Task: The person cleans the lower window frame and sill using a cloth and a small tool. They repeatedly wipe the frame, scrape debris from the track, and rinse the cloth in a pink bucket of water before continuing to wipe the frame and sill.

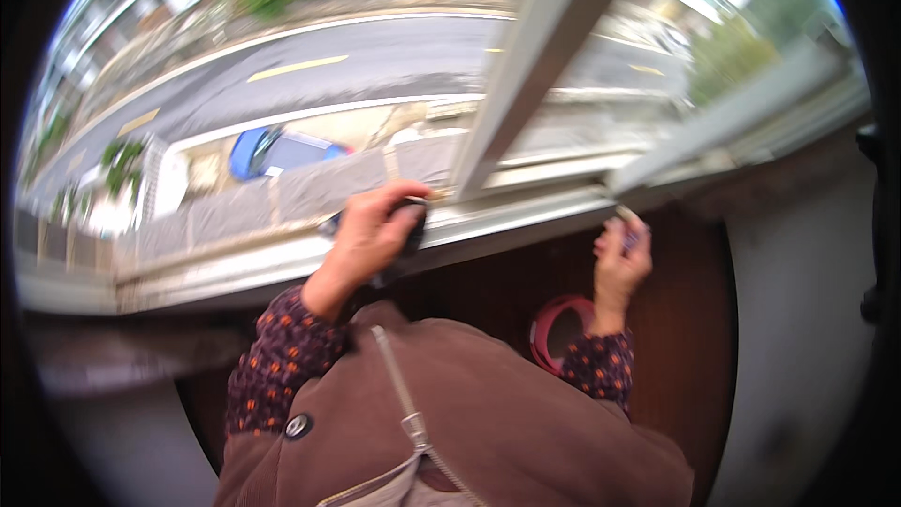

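Observation:
My left hand is at the white window frame's bottom rail, with its fingers curled round a dark object. The hand hides most of that object, so I cannot tell what it is. My right hand is raised just below the frame's corner. Pinched in its fingers is a small thin item with a pale tip, too blurred to name. A slanting window sash bar rises between the two hands, beyond the rail.
The open window drops to a stone-like ledge, a parked blue car and a road far below. On the dark brown floor stands a pink round-rimmed container, partly behind my right sleeve. Grey wall flanks the right.

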`<state>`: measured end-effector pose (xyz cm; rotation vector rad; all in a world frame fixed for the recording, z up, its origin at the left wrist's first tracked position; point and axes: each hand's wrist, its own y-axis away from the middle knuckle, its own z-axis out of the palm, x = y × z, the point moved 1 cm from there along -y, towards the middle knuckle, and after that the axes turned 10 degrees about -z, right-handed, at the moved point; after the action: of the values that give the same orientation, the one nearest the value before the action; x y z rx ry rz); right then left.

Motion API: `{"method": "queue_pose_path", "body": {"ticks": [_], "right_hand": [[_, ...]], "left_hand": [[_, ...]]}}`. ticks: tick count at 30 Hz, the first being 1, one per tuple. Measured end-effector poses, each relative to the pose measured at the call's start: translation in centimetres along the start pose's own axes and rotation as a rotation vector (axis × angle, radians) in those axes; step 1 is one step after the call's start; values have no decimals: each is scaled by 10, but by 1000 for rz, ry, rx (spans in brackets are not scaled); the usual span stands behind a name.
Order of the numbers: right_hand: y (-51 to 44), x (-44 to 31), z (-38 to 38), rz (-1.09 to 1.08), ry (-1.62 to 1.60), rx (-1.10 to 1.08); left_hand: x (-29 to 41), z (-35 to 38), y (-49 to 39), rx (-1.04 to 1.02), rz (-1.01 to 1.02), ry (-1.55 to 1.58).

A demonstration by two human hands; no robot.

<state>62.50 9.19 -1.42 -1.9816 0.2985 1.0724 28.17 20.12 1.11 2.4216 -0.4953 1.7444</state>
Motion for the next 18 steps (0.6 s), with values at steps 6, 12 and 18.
{"method": "queue_pose_path", "body": {"ticks": [6,12,18], "right_hand": [[14,-27,9,-160,-211,-298],[19,-54,37,-174,-185,-443],[21,-52,56,-180,-220,-546]], "left_hand": [[-28,-10,66,-78,-276,235],[-4,-96,81,420,-103,718],[-4,-9,30,9,58,312]]}}
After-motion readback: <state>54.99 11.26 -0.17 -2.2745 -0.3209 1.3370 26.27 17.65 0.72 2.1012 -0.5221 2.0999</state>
